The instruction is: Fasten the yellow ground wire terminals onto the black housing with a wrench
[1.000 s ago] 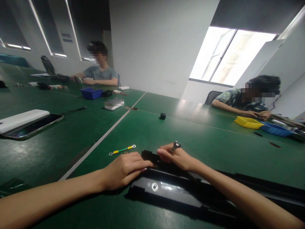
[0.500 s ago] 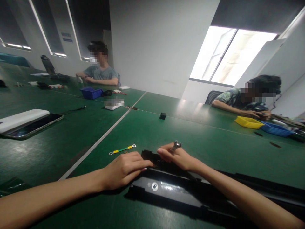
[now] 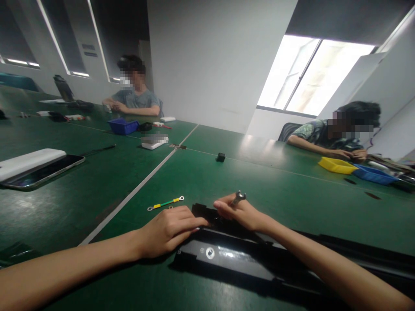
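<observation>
My right hand [image 3: 244,211] is closed around a wrench [image 3: 239,198], its open-ended jaw sticking up above the fist. The rest of the wrench is hidden by the fingers. Below it lies a long black metal housing [image 3: 233,255], with a round silver fastener [image 3: 210,252] on its near face. My left hand [image 3: 171,229] is at the housing's left end, thumb by the near wall and fingertips reaching inside. What the fingertips touch in there is too dark to make out. Just beyond the left hand lie a green-and-yellow ground wire [image 3: 167,203] with ring terminals and a small brass-coloured ring [image 3: 170,207].
A small black block [image 3: 221,157] sits mid-table. A phone [image 3: 48,172] and a white case [image 3: 32,162] lie at left. Farther off are blue [image 3: 123,126], yellow [image 3: 337,165] and another blue bin [image 3: 374,174]. Two people [image 3: 138,101] sit across the green table [image 3: 275,194].
Both my hands, the wrench and the housing stay practically where they were. The whole view has shifted very slightly.
</observation>
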Tool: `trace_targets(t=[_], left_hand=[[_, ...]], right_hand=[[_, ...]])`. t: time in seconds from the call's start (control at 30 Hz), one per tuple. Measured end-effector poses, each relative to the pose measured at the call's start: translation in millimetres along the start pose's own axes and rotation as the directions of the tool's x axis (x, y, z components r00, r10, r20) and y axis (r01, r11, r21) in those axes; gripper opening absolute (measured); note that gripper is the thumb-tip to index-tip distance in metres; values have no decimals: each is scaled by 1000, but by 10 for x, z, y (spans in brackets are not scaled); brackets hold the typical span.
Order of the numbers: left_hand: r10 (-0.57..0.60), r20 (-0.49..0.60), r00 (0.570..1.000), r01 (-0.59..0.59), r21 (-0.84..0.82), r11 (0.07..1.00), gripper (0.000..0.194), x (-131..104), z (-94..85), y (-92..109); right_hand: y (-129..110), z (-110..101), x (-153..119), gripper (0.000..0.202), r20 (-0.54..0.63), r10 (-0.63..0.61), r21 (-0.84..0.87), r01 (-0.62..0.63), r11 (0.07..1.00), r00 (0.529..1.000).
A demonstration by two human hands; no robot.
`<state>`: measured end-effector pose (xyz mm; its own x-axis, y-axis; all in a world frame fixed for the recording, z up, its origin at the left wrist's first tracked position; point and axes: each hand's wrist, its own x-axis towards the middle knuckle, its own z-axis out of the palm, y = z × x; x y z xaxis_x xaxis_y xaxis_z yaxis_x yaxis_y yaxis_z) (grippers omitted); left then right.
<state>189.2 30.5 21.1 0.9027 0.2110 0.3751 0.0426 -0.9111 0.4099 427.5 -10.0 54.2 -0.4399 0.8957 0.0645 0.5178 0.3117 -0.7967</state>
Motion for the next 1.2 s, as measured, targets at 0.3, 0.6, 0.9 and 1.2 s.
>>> trace_targets(t=[0.3,0.6,0.9,1.2], left_hand=[[4,-13,1000,-4,-6,1000,31,3,4,-7],[-1,-4,1000,1,-6,1000,32,4,-2,-4],[4,-9,1000,-4,-1,1000,32,3,-4,-1],[-3,4,1000,3,-8,1000,32,2,-4,-6]], right_hand=[[0,10,-2,56,6,24,42,-25,999,1000],[1,13,-1,56,7,28,54,-28,998,1000],[-3,13,0,57,24,36,69,-38,997,999],[-14,11,-5,56,26,37,85,-39,996,999]])
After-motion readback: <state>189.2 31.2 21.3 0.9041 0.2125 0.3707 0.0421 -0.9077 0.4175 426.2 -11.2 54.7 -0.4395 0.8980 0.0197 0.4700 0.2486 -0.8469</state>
